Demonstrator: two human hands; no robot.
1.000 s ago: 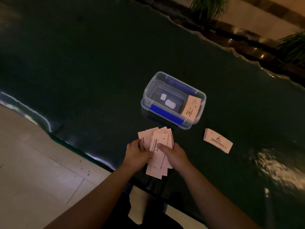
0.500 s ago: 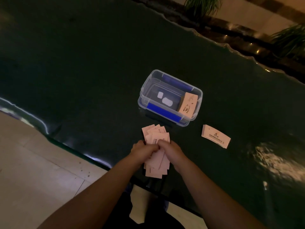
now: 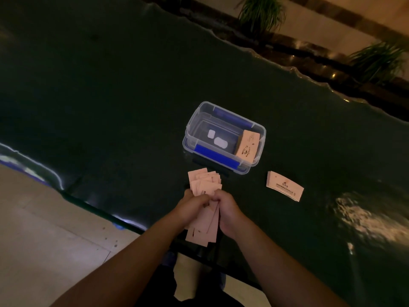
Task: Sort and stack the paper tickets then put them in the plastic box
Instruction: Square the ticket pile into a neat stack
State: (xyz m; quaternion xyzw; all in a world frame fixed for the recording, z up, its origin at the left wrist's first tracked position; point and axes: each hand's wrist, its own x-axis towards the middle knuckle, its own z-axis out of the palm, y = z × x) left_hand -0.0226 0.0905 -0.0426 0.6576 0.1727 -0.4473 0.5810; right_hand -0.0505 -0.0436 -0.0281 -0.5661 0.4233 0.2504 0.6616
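A loose bundle of pale pink paper tickets (image 3: 204, 185) is held upright-ish between both hands near the table's front edge. My left hand (image 3: 192, 207) grips it from the left and my right hand (image 3: 228, 209) from the right, fingers curled and nearly touching over the middle. Just beyond stands the clear plastic box (image 3: 194, 124) with blue latches. Inside it a tan stack of tickets (image 3: 247, 145) leans against the right wall. A second neat ticket stack (image 3: 284, 186) lies flat on the table to the right of my hands.
The dark glossy table (image 3: 110, 96) has a wavy far edge and a bright glare patch (image 3: 365, 220) at the right. Potted plants (image 3: 261, 14) stand beyond it. Pale floor tiles (image 3: 44, 240) lie at the lower left.
My hands have closed together over the fanned tickets, squeezing the bundle narrower. The box and both other stacks have not moved.
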